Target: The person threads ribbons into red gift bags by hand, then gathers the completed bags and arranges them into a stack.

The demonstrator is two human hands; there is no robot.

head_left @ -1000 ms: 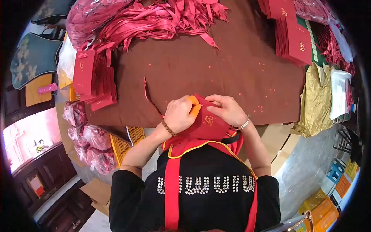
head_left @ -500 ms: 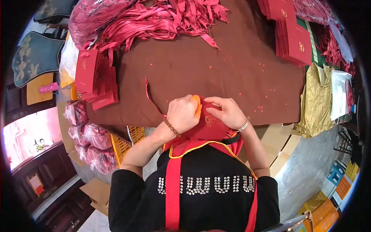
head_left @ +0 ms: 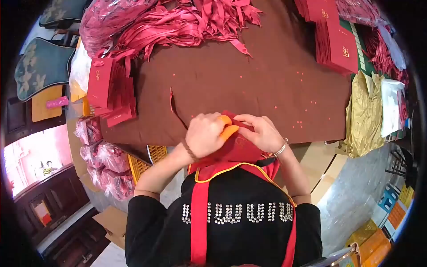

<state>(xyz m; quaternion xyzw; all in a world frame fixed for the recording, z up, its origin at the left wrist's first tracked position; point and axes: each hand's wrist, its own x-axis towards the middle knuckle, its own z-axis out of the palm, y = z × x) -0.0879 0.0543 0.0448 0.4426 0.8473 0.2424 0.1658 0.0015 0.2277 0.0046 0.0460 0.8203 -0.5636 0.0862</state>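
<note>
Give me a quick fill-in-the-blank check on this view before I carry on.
The left hand wears finger covers coloured ____.
The number of hands touching the central red piece is ____.
The tablecloth is ____ in colour.
The crumpled gold wrapping lies on the person's ____ side.

Missing words: orange; two; brown; right.

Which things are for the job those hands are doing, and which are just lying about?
Seems part of the job:
- red bag in the left hand and right hand
- orange finger covers
- ribbon pile, probably
- stacked bags, probably

Probably just lying about:
- flowered chair
- gold sack
- yellow crate
</note>
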